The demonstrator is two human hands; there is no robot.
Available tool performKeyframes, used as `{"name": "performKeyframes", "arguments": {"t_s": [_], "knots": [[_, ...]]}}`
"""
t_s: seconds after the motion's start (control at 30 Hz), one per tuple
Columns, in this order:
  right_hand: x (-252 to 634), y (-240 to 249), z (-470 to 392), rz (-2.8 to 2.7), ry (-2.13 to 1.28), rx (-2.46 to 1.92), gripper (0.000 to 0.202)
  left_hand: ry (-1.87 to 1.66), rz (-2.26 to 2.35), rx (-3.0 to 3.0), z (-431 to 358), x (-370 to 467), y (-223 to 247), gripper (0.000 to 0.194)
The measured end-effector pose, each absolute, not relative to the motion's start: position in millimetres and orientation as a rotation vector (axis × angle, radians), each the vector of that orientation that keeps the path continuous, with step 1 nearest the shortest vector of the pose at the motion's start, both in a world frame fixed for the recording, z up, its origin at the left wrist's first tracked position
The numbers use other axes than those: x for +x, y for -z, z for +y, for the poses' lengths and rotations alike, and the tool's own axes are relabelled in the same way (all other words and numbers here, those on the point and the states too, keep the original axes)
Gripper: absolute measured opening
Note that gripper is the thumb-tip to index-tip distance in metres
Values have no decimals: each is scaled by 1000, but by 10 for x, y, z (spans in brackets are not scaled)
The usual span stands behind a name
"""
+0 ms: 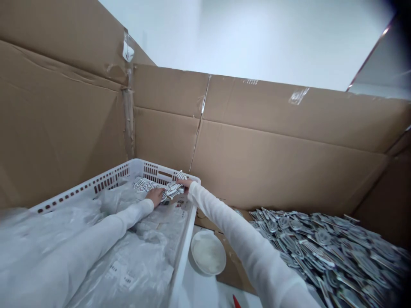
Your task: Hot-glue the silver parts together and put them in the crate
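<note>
Both hands reach to the far end of a white plastic basket. My left hand rests at a row of small flat black-and-white pieces, its fingers bent and partly hidden. Close to its right, my right hand has its fingers closed on several similar pieces, one of which sticks up above the fingers. Clear plastic bags, some with printed labels, fill much of the basket under and around my left arm.
Cardboard walls stand behind and at the left. Right of the basket is a white bowl with pale contents. A large heap of flat grey-and-white pieces lies at the right. A red object shows at the bottom edge.
</note>
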State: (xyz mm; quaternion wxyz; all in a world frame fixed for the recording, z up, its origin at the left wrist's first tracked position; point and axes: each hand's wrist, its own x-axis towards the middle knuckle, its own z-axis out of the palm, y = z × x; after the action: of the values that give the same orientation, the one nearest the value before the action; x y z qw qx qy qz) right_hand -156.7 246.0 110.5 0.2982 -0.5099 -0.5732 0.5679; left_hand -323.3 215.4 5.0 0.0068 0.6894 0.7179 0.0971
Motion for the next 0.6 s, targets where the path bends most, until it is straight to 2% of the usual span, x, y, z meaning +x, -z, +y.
{"name": "performKeyframes", "arguments": {"t_s": [0.17,0.33,0.4,0.47,0.6], "knots": [[-1570,-978,2494,-1624,-1266,-1470,21,-287,2219,2170,2097,-3241,-55,45],[-1153,-1196,2091,-1754,-1249,-1319,30,-111,2067,2310,1919,-3074,35,54],[-790,-1365,1702,-1941,-1361,-1013,31,-75,2054,2399,1864,-3003,2,53],[-302,-1534,1244,-2090,-1327,-910,28,-76,2064,2514,1838,-2953,-76,44],[965,-1643,473,-2253,-827,-1390,36,-14,2058,2666,1831,-2882,-255,39]]}}
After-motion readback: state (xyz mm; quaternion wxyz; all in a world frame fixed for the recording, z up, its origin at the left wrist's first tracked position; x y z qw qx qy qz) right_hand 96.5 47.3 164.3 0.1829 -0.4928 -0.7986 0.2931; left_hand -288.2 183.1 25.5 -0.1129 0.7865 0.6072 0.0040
